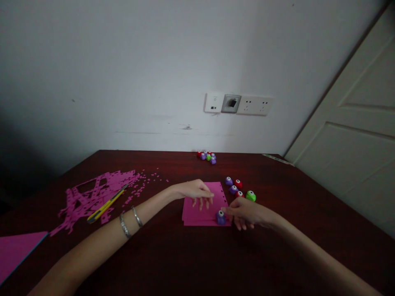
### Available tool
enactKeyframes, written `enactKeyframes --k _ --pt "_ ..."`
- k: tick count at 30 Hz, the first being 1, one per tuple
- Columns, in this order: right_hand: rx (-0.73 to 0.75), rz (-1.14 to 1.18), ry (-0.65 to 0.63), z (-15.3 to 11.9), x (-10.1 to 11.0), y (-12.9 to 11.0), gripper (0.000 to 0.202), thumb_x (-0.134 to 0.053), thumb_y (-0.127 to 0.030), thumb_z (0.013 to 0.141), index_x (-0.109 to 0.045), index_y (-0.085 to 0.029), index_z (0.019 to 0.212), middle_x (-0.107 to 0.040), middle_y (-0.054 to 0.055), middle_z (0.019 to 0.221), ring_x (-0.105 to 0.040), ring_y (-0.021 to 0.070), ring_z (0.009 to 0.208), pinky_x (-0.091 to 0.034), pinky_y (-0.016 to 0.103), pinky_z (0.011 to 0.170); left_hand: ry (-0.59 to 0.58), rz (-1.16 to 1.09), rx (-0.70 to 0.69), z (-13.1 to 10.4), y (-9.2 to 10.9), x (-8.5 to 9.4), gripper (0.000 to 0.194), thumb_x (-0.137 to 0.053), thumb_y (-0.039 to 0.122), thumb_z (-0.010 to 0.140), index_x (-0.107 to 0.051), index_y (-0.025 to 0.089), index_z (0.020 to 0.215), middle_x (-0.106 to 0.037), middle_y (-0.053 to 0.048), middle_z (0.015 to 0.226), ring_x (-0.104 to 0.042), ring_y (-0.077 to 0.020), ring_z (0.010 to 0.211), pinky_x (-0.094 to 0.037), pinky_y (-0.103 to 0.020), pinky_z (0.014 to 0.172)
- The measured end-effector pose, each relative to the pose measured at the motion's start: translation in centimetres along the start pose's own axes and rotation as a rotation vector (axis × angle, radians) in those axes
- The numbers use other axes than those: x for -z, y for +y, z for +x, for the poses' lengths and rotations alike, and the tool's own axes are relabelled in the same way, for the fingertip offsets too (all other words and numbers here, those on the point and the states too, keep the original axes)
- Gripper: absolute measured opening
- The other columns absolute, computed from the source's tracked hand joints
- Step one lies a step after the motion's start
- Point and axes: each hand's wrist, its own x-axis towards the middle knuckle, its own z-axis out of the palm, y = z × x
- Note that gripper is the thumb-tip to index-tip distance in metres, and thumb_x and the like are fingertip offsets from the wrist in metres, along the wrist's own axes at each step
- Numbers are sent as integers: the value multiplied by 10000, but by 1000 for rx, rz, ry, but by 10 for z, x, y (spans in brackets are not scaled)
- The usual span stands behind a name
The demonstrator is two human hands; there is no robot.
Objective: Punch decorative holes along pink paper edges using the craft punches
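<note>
A stack of pink paper sheets [197,213] lies on the table, with a row of small dark marks or holes along its right side. My left hand [196,192] hovers over or rests on the upper part of the stack, its fingers loosely bent and apart, holding nothing. At the lower right corner sits a small purple one-eyed figure [221,218] with a white eye-like top. Thumb and forefinger of my right hand [243,210] pinch at its right side. Just beyond that hand are several similar purple, red and green [251,195] figures.
More little one-eyed figures [208,157] cluster near the wall. Pink paper scraps [95,193] and tiny bits lie left, under a yellow utility knife [106,205]. A pink sheet [18,250] is at the left edge. Wall sockets [254,105] are behind; a white door [354,123] stands right.
</note>
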Motion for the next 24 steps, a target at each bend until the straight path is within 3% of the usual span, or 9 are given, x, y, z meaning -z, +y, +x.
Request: enactKeyframes --k 4,10,19,24 --pt "15 -4 -49 4 0 -5 480 -473 -571 775 -560 -148 565 -536 -21 429 -410 43 339 -246 130 300 -21 -41 73 2 2 -5 367 -529 489 786 -664 155 714 -648 -55 641 -536 -104 457 -318 -225 406" --pt "12 -53 -76 14 -3 -2 460 -450 -524 803 -566 -145 571 -540 -19 436 -424 48 338 -278 137 304 -174 -74 94 12 -2 -13 415 -541 548 760 -688 160 744 -661 -68 652 -499 -85 443 -282 -216 381" --pt "-127 -141 -251 20 2 -11 394 -362 -325 873 -527 -141 566 -553 -13 469 -428 44 316 -310 140 282 -324 22 264 32 2 -22 466 -635 581 654 -691 120 696 -600 -47 524 -431 -66 385 -237 -188 355" --pt "-175 -195 -311 23 4 -15 438 -333 -343 899 -510 -142 553 -528 -13 440 -415 48 305 -307 144 279 -366 75 353 38 6 -20 507 -617 627 640 -685 125 631 -582 -56 501 -377 -60 374 -214 -195 353"
